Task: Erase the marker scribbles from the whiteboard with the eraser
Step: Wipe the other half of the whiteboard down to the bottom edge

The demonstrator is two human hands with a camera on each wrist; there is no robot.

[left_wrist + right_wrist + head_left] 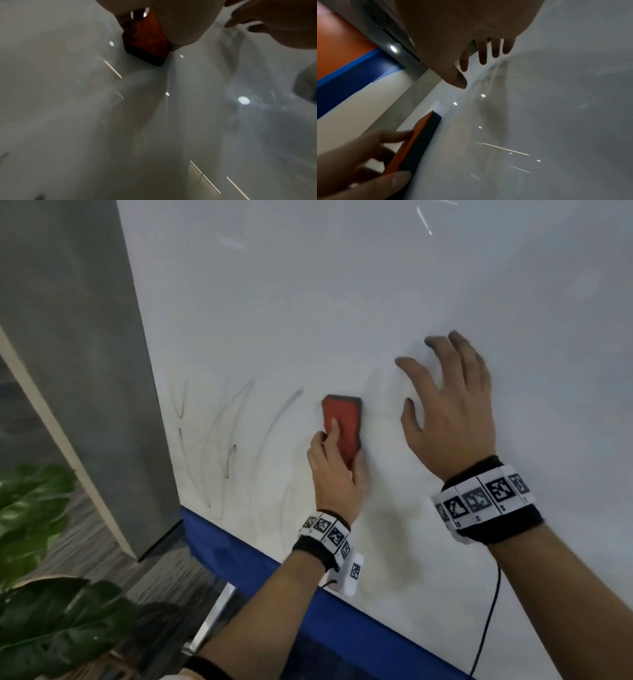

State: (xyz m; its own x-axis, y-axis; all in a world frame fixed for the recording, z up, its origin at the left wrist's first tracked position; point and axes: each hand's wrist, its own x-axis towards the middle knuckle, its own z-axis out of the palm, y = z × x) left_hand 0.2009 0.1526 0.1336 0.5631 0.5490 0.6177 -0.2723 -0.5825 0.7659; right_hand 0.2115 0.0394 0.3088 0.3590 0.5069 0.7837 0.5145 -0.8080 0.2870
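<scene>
A red eraser [343, 426] with a dark felt base lies flat against the whiteboard [342, 302]. My left hand [334, 470] grips it from below, thumb on one side, fingers on the other, index finger on its red back. The eraser [147, 39] fills the top of the left wrist view, and the eraser [418, 140] shows edge-on in the right wrist view. Faint grey marker scribbles [226, 440] remain left of the eraser, near the board's lower left corner. My right hand [445, 405] rests to the right with fingers spread, fingertips [482, 60] toward the board.
A blue border [246, 559] runs along the board's lower edge. A grey pillar [78, 371] stands left of the board, with green plant leaves [34, 611] below it. A black cable [486, 625] hangs from my right wristband. Ceiling lights reflect in the glossy board.
</scene>
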